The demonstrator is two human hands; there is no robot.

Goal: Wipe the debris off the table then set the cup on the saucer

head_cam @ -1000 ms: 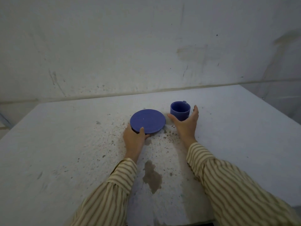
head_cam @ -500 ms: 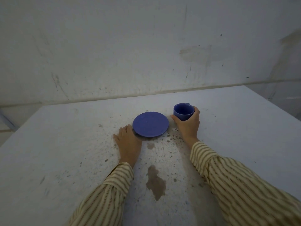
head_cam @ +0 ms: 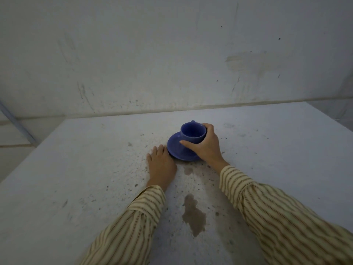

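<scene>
A blue cup (head_cam: pixel 193 133) is over the blue saucer (head_cam: pixel 174 147), near the middle of the white table (head_cam: pixel 76 169); whether its base touches the saucer is hidden. My right hand (head_cam: pixel 205 146) is wrapped around the cup from the right and front. My left hand (head_cam: pixel 161 166) lies flat on the table, palm down, fingers together, its fingertips against the saucer's left edge. Fine dark specks of debris (head_cam: pixel 133 169) are scattered on the table around and in front of the saucer.
A brown stain (head_cam: pixel 193 214) marks the table between my forearms, and a smaller one (head_cam: pixel 188 170) lies just in front of the saucer. A scuffed white wall (head_cam: pixel 172 54) rises behind the table. The table's left and right edges drop off to the floor.
My right hand has lifted the cup from the table and carried it left over the saucer. My left hand let go of the saucer's rim and now lies flat beside it.
</scene>
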